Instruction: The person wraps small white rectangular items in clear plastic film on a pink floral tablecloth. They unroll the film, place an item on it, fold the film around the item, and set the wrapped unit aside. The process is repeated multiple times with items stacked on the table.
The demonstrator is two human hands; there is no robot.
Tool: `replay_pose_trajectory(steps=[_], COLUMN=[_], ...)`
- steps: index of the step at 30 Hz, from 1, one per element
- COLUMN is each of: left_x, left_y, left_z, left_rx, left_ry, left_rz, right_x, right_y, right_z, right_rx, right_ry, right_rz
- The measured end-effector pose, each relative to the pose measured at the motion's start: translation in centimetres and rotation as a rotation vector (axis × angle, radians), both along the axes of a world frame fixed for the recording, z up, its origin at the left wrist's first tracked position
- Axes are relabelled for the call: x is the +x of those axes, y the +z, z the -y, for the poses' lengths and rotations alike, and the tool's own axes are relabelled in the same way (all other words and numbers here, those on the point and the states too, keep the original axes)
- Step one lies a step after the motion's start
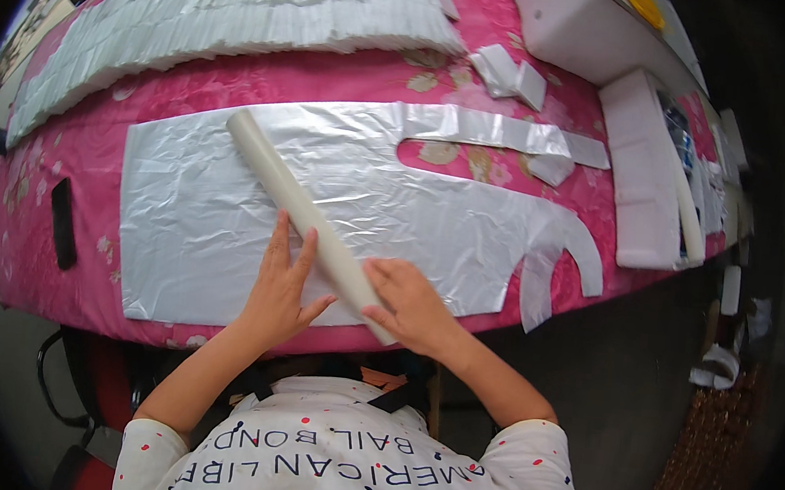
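Observation:
A white plastic apron [197,217], thin and shiny with wrinkles, lies spread over the table. Its cut-out neck and strap parts point right. Slanting across it is a long off-white tube [289,193], its far end up and to the left. My right hand [413,308] is closed around the near end of this tube. Fingers stretched and thumb apart, my left hand [281,283] lies flat on the apron, its fingertips at the tube's left side.
Long rows of folded white plastic pieces [245,9] fill the far left of the pink flowered tablecloth [90,150]. A black strip [64,223] lies left of the apron. Small folded white pieces [511,75] and a white foam box [640,174] are at the right.

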State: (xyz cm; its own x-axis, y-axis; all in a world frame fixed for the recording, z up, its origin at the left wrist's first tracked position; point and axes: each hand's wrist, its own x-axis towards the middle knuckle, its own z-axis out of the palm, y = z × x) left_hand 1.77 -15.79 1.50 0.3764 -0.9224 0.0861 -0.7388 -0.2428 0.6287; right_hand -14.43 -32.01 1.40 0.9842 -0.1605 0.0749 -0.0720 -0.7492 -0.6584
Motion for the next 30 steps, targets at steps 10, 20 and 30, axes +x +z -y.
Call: replay_pose_trajectory(steps=[10, 20, 30], left_x=[-2.9, -3.5, -3.8], left_y=[0.4, 0.8, 1.4], left_z=[4.1, 4.2, 4.6], left_rx=[0.036, 0.055, 0.071], left_ry=[-0.179, -0.174, -0.196], left_rz=[0.141, 0.159, 0.173], right_x=[-11.2, -9.7, -7.3], right_y=[-2.2, 2.9, -3.5], right_z=[13.7, 12.6, 10.9], right_rx=[-0.544, -0.723, -0.442], right_ry=[-0.355, -0.735, -0.417], right_rz=[-0.109, -0.171, -0.038])
